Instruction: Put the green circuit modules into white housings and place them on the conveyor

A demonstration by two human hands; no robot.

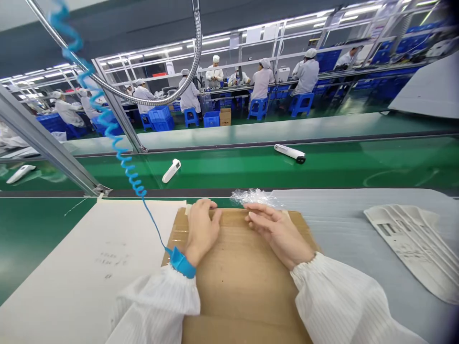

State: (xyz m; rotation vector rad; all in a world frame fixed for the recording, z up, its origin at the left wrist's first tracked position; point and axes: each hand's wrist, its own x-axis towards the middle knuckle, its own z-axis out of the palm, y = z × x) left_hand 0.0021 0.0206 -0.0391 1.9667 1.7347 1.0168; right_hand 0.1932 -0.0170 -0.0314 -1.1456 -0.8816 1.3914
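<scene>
A flat piece of brown cardboard [247, 282] lies in front of me, a crease across its near part. My left hand [203, 229] rests on its far left part, fingers bent toward the far edge and thumb held apart, gripping nothing that shows. A blue wrist strap [182, 263] circles that wrist, and a coiled blue cord [124, 160] runs up from it. Over the far right part is my right hand [278, 234], loosely curved and open, its fingertips near the far edge. Just beyond the cardboard sits crumpled clear plastic [254, 197].
White handheld devices [172, 171] lie on the green conveyor belt [222, 165] ahead. A pale ribbed plastic part [412, 239] is on the grey foam sheet [340, 224] at right. White paper [118, 248] covers the left. A metal hose [197, 43] hangs overhead; several people sit beyond.
</scene>
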